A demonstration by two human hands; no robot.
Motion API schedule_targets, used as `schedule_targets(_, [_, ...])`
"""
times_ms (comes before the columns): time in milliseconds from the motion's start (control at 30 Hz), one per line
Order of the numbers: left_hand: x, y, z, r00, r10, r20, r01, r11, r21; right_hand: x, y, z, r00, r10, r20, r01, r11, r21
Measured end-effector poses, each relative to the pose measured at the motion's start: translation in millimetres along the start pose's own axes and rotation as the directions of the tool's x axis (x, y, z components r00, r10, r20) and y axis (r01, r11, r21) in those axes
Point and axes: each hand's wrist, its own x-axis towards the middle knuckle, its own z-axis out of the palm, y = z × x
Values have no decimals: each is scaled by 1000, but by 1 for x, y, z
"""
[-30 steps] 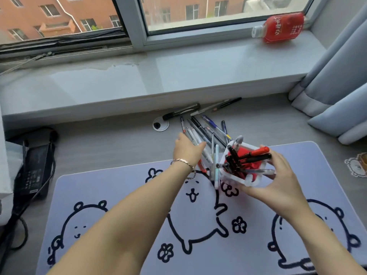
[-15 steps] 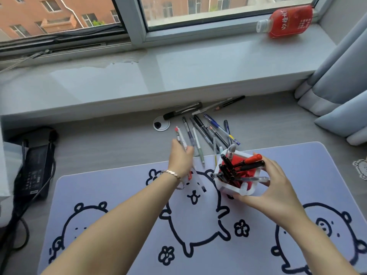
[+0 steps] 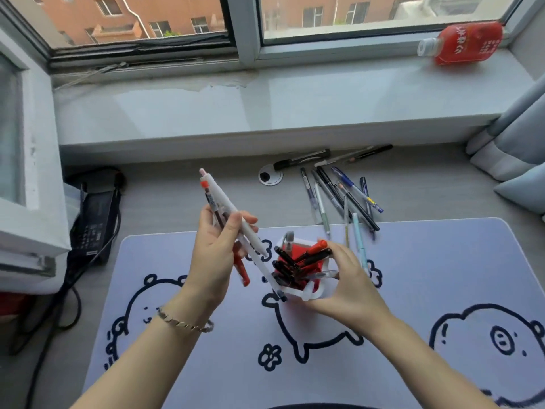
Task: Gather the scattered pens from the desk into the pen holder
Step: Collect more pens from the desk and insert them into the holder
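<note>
The left hand [image 3: 216,255] is wrapped around a small bunch of pens [image 3: 228,219], white and red ones, held up and tilted toward the pen holder [image 3: 317,292]. The right hand [image 3: 348,286] grips the holder's side and tips it a little on the desk mat [image 3: 442,276]. The holder already has a lot of pens in it. More loose pens [image 3: 339,196] lie on the desk [image 3: 177,196] behind the mat. To do this well, point the tips at a gap, slide them in slowly, and keep the holder steady so nothing spills
</note>
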Motion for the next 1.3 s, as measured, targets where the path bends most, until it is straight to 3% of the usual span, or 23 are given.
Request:
schedule_targets(100, [-8, -3, 1, 998, 43, 51, -46, 997, 60, 2, -4, 5, 991, 4, 134, -5, 1000, 6])
schedule_targets(200, [-14, -4, 7, 990, 105, 92, -112, 990, 81, -1, -11, -9, 967, 59, 249, -27, 991, -130])
schedule_targets(267, [-18, 2, 13, 973, 188, 137, -201, 976, 84, -2, -25, -21, 987, -17, 158, 28, 997, -66])
schedule_targets(400, [-20, 16, 30, 882, 336, 331, -391, 913, 116, 10, -60, -31, 972, -215, -90, 230, 944, 236])
schedule_targets(633, [-15, 1, 27, 850, 190, 492, -283, 951, 122, 25, -64, -25, 957, -280, -81, 291, 932, 216])
schedule_targets(767, [-17, -24, 9, 910, 149, 388, -324, 838, 440, 13, -51, -20, 979, -201, -34, 203, 950, 238])
schedule_targets(967, [-26, -30, 9, 972, 23, 234, -158, 801, 578, 14, -49, -16, 962, -222, -157, 247, 954, 167])
schedule_targets(1033, [-26, -24, 8, 985, 18, 169, -107, 838, 535, 17, -44, -11, 921, -325, -214, 324, 945, -40])
schedule_targets(1133, [-26, -8, 8, 1000, -22, 5, 19, 949, 314, 18, -29, -3, 841, -522, -141, 442, 815, -376])
schedule_targets(1200, [-26, 3, 7, 995, -86, -59, 94, 984, 154, 17, -25, -3, 828, -552, -95, 468, 775, -425])
schedule_targets(1300, [-28, 19, 8, 980, -200, 14, 195, 932, -305, 9, -31, -12, 841, -524, -135, 457, 822, -340])
